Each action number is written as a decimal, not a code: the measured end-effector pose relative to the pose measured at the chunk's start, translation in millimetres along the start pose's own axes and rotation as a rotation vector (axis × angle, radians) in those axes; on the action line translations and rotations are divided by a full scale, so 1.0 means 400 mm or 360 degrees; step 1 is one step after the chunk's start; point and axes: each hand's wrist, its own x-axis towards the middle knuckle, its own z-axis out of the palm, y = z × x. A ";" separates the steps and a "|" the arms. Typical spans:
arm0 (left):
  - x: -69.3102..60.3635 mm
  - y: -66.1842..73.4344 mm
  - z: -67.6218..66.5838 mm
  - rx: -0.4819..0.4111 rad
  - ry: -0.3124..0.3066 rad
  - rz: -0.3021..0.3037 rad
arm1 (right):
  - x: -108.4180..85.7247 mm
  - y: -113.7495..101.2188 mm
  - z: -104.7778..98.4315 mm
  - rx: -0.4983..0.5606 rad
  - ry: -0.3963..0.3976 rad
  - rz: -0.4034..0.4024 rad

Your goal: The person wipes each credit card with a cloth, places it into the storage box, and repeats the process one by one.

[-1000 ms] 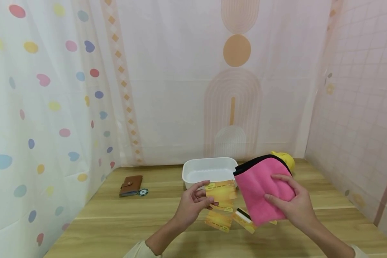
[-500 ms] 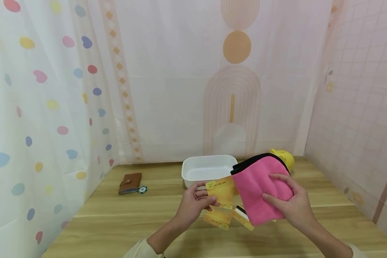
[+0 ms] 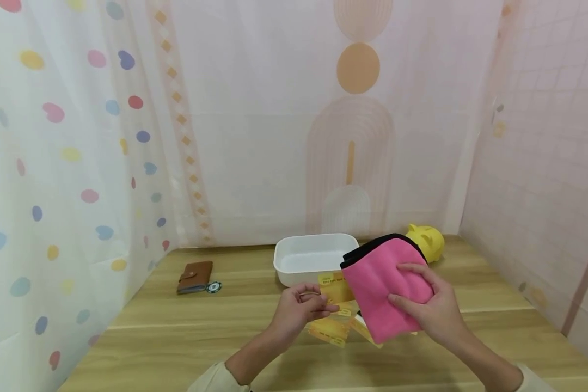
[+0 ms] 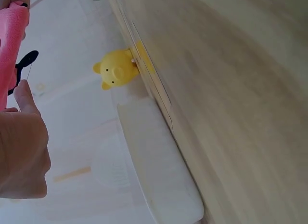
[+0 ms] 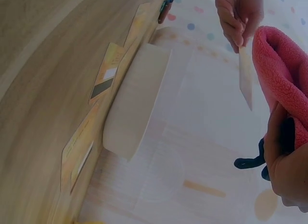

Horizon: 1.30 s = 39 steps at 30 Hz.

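Observation:
In the head view, my left hand [image 3: 294,316] pinches a yellow bank card [image 3: 336,289] by its left side. The card's right side is hidden behind a folded pink plush cloth [image 3: 384,291] with black edging. My right hand [image 3: 433,305] grips that cloth, thumb in front. From the right wrist, the held card [image 5: 245,79] points toward the cloth [image 5: 281,65], close beside it. More yellow cards, one of them [image 3: 329,331], lie on the table below. One [image 5: 105,72] shows a black stripe.
A white plastic tub [image 3: 316,238] stands behind the hands. To its right is a yellow piggy bank [image 3: 428,243], partly behind the cloth. A brown wallet [image 3: 196,275] and a poker chip [image 3: 214,287] lie at the left. Curtains surround the wooden table [image 3: 176,337].
The cloth has moved left, covering more of the held card and uncovering more of the piggy bank. The left hand keeps hold of the card. The head view has shifted slightly.

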 end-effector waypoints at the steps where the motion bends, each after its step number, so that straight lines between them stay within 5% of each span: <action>1: -0.001 0.000 0.003 -0.0010 -0.0005 -0.0014 | 0.000 0.001 0.003 0.0009 -0.0008 0.0005; 14: -0.007 0.001 0.017 0.0080 -0.0106 -0.0125 | 0.008 0.001 0.037 0.0057 -0.0053 0.0005; 21: -0.002 -0.004 0.007 -0.0087 -0.0322 -0.0055 | 0.007 -0.002 0.047 0.0083 -0.0074 -0.0037; 26: 0.003 -0.013 0.001 -0.0048 -0.0461 0.0070 | 0.004 -0.007 0.056 0.0086 -0.0086 -0.0034; 39: -0.002 -0.014 0.004 0.0229 -0.0407 0.0153 | -0.004 0.005 0.073 0.0008 -0.0073 -0.0098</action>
